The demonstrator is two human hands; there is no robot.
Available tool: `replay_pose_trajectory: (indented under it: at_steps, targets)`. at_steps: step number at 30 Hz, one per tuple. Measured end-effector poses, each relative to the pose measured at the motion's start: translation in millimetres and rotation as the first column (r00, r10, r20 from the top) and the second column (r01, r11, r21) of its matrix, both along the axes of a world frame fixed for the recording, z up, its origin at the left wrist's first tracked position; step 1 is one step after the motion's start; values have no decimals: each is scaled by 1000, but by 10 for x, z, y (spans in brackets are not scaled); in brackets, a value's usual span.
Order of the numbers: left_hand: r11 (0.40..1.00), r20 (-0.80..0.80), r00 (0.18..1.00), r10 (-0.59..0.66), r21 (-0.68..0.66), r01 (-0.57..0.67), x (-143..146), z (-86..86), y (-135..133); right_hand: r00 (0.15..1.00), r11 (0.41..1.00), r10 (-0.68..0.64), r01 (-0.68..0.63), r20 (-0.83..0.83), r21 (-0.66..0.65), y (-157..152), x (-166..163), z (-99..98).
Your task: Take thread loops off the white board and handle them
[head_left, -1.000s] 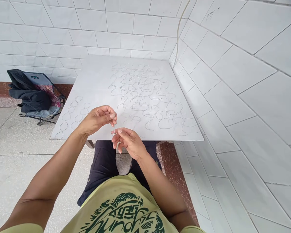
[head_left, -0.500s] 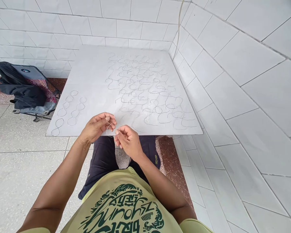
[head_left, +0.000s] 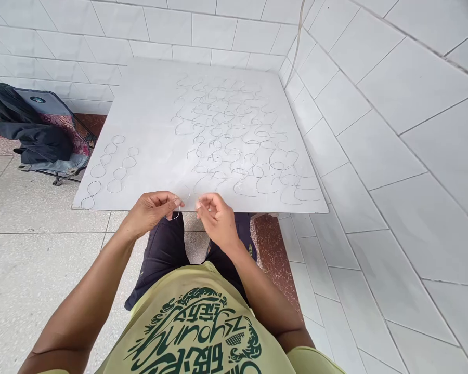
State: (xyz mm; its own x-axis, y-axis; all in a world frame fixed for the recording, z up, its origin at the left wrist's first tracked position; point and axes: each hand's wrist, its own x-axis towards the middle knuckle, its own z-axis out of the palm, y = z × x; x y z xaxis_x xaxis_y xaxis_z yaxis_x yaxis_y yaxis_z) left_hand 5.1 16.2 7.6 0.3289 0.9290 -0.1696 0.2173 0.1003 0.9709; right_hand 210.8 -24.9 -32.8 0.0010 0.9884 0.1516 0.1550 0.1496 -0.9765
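Left hand [head_left: 152, 212] closed, fingertips pinching a thin bent wire [head_left: 178, 210], small loop showing just past them. Right hand [head_left: 217, 218] just beside it, fingers curled toward thumb; can't tell if it grips anything. Both hands sit at the near edge of a white board [head_left: 132, 104]. On the board: tangled spread of wavy wire pieces [head_left: 234, 140], plus looped wire chains [head_left: 113, 169] at left. Beyond: folding chair [head_left: 50, 106] with dark jacket [head_left: 35, 145]; tiled wall [head_left: 393, 88] on right.

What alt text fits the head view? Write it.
The left hand holds a thin wire loop at the near edge of a white board, with the right hand curled close beside it. Curly wire shapes cover most of the board, with looped wire chains at its left.
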Motion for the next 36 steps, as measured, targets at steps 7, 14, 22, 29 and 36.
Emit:
replay_pose_trajectory:
  at_steps: [7,14,22,29,36]
  targets:
    - [936,-296,890,-348,-49,350,-27,179,122,619,906,3,-335,785,260,121,144,171]
    - [945,-296,899,-324,-57,322,-53,108,142,407,896,-49,-385,912,220,113,81,14]
    - [984,207,970,126,-152,-95,58,-218,-172,635,966,-100,-123,766,228,101,8,-68]
    - [984,355,926,133,-162,-79,211,-443,-295,576,979,-95,-94,812,181,74,-82,-118]
    - [992,402,913,75,-125,-26,171,-424,-278,566,987,-37,-107,823,118,88,-117,-97]
